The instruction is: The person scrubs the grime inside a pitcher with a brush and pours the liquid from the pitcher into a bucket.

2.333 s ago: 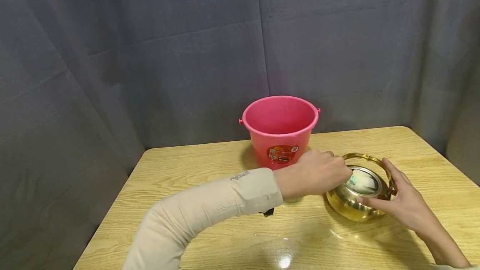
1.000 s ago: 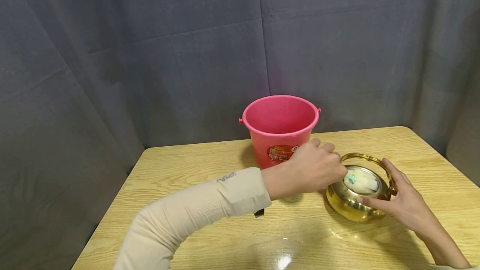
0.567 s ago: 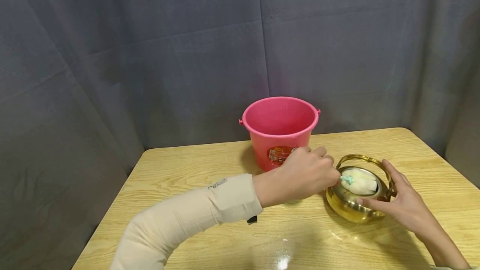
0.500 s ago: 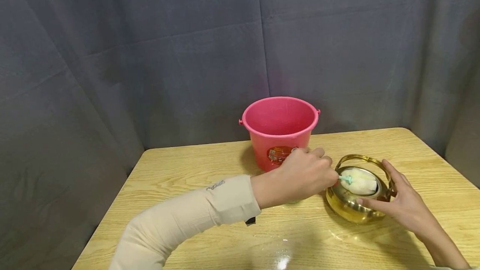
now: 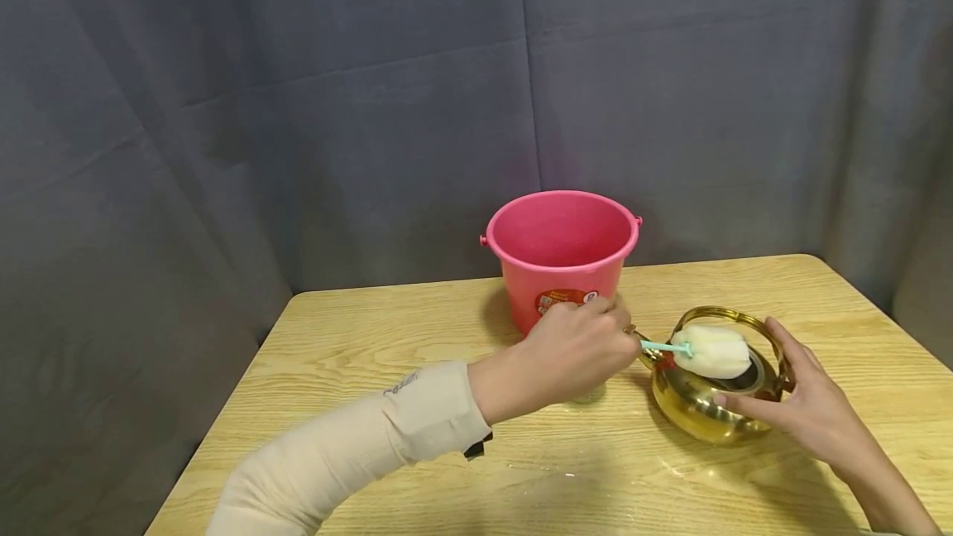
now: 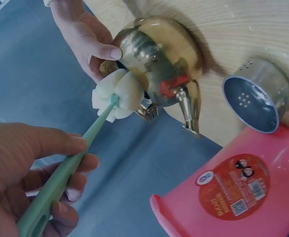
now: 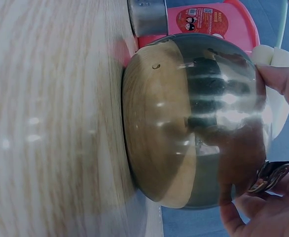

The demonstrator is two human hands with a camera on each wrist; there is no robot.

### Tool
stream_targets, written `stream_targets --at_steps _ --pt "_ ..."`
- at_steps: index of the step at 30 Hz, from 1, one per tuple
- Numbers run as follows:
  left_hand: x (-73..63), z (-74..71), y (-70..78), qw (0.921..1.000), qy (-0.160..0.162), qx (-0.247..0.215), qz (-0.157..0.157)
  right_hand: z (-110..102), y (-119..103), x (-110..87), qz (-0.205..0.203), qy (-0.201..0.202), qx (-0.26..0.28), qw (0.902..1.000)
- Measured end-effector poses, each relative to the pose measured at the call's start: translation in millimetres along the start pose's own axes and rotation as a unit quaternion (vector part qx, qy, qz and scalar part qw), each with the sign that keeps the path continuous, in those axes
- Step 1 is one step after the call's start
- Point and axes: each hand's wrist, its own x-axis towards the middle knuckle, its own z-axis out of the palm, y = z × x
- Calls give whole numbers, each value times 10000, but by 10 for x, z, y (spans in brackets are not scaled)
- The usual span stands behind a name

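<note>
My left hand (image 5: pixel 562 354) grips the pale green handle (image 6: pixel 60 177) of a sponge bottle brush. Its cream sponge head (image 5: pixel 711 351) is up at the mouth of a shiny gold kettle (image 5: pixel 703 412), over the round opening, part of whose dark inside shows beside it. My right hand (image 5: pixel 815 404) holds the kettle from the right, thumb on its shoulder and fingers around the base of its arched handle. The right wrist view shows the kettle's round side (image 7: pixel 198 123) upright on the wooden table. Its spout (image 6: pixel 188 106) points toward the left hand's side.
A pink bucket (image 5: pixel 562 275) with a red label stands behind my left hand. Between bucket and kettle sits a perforated metal strainer cup (image 6: pixel 277 84), mostly hidden by the left hand in the head view. Wet spots shine on the wooden table (image 5: pixel 372 337); grey curtains (image 5: pixel 402 106) surround it.
The left hand has drawn back leftward, lifting the brush's sponge head up out of the kettle's opening, so more green handle shows. The right hand keeps its hold on the kettle.
</note>
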Motion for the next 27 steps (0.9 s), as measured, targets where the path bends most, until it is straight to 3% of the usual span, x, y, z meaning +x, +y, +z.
stream_targets --at_steps 9,18,27 --pt "-120 51 -11 9978 -172 -599 -236 4 -8 -2 49 -1 -87 10000" --pt "-228 124 -4 9962 323 -671 -450 15 -17 -8 -2 62 10 10000" --pt "-367 165 -7 9879 611 -1270 -652 15 -10 -6 -28 59 -23 10000"
